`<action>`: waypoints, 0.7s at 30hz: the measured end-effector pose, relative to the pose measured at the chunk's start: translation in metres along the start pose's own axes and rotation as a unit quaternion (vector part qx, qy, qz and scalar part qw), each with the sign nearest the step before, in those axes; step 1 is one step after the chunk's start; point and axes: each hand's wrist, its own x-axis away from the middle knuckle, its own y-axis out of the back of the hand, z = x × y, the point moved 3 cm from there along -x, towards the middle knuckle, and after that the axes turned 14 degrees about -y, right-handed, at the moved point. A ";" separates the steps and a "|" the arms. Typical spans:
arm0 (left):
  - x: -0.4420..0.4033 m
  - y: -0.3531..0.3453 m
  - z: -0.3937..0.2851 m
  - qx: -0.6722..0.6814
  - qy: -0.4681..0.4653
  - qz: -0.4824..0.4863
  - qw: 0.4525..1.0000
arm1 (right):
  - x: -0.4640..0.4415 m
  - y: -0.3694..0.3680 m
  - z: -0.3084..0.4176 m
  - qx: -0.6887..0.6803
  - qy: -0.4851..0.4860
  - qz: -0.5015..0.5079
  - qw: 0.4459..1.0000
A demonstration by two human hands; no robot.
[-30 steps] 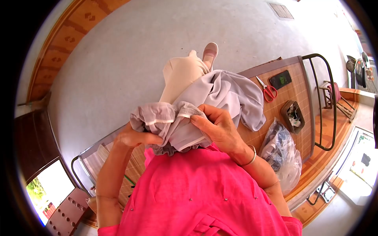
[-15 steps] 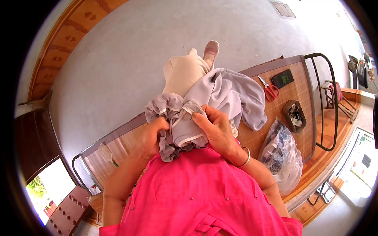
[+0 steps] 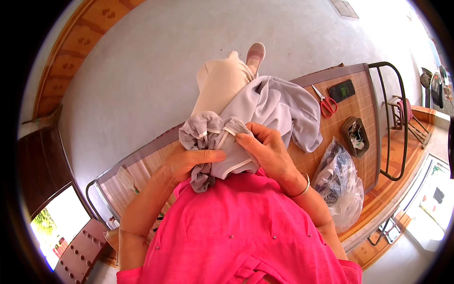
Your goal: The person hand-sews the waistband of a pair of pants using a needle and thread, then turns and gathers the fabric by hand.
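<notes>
Across the cloth (image 3: 279, 102), the left thumb has pushed further toward the right hand (image 3: 272, 154) since half a second ago, and the gathered part has shifted slightly; from my remote seat, I have only the head view to judge by. I see the left hand (image 3: 185, 163) holding the cloth, its thumb stretched flat over the top (I cannot make out its fingers, which are hidden underneath). I read the right hand as a narrow pinch, thumb and forefinger closed on the cloth beside a white strip. That gathered part sits between both hands, right against the pink shirt (image 3: 236, 213), while the smoother length drapes over the pale trousers (image 3: 220, 85) and onto the mat (image 3: 359, 106). A bangle (image 3: 306, 187) circles the right wrist. Just beyond the cloth, I find scissors (image 3: 324, 98) with red handles, spread a little, and a phone (image 3: 341, 90) lying near them. Closer to me stands a small box (image 3: 346, 133) with bits inside, and just beside it a clear plastic bag (image 3: 343, 189) holding something dark. A metal rail (image 3: 404, 118) rises at that end of the mat.
</notes>
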 end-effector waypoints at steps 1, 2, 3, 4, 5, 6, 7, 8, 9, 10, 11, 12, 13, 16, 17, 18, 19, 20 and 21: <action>0.000 0.002 0.002 -0.012 0.000 -0.001 1.000 | 0.001 0.001 0.001 0.005 -0.007 0.002 1.000; 0.001 0.001 0.002 -0.019 -0.008 -0.006 1.000 | 0.003 0.002 0.003 0.011 -0.013 0.005 1.000; 0.001 -0.001 0.001 -0.026 -0.016 -0.011 0.999 | 0.003 0.002 0.004 0.016 -0.020 0.007 1.000; 0.001 -0.002 -0.001 -0.032 -0.025 -0.015 0.999 | 0.003 0.002 0.004 0.018 -0.014 0.005 1.000; 0.001 -0.002 -0.001 -0.041 -0.024 -0.013 0.999 | 0.003 0.001 0.004 0.019 -0.007 0.005 1.000; 0.002 -0.001 -0.002 -0.050 -0.023 -0.011 0.998 | 0.003 0.001 0.004 0.020 -0.001 0.004 1.000; 0.002 -0.001 -0.003 -0.059 -0.021 -0.009 0.998 | 0.004 0.002 0.004 0.033 -0.007 0.005 0.999; 0.001 -0.003 -0.004 -0.056 -0.046 -0.001 0.997 | 0.006 0.003 0.005 0.045 -0.014 0.005 0.999; 0.000 -0.005 -0.005 -0.054 -0.071 0.009 0.996 | 0.007 0.004 0.006 0.057 -0.021 0.005 0.998; -0.001 -0.007 -0.006 -0.052 -0.096 0.018 0.994 | 0.007 0.004 0.006 0.056 -0.017 0.007 0.998; -0.001 -0.005 -0.004 -0.065 -0.087 0.022 0.994 | 0.007 0.004 0.005 0.056 -0.013 0.008 0.998; 0.000 0.000 -0.002 -0.078 -0.078 0.028 0.994 | 0.007 0.004 0.005 0.055 -0.008 0.008 0.998; 0.000 0.003 0.000 -0.091 -0.069 0.032 0.993 | 0.009 0.004 0.006 0.052 -0.011 0.010 0.999; 0.000 0.003 -0.001 -0.089 -0.047 0.042 0.994 | 0.012 0.003 0.008 0.046 -0.016 0.015 0.999; 0.000 0.002 -0.002 -0.076 -0.046 0.041 0.995 | 0.012 0.003 0.008 0.048 -0.016 0.014 0.999; 0.001 -0.002 -0.003 -0.062 -0.045 0.041 0.996 | 0.012 0.004 0.008 0.050 -0.016 0.013 0.999; 0.001 -0.005 -0.004 -0.049 -0.044 0.040 0.997 | 0.013 0.004 0.008 0.051 -0.017 0.013 0.998; 0.001 -0.007 -0.005 -0.035 -0.045 0.040 0.998 | 0.014 0.004 0.009 0.053 -0.017 0.014 0.998; 0.001 -0.009 -0.005 -0.022 -0.045 0.039 0.998 | 0.014 0.004 0.009 0.055 -0.018 0.015 0.998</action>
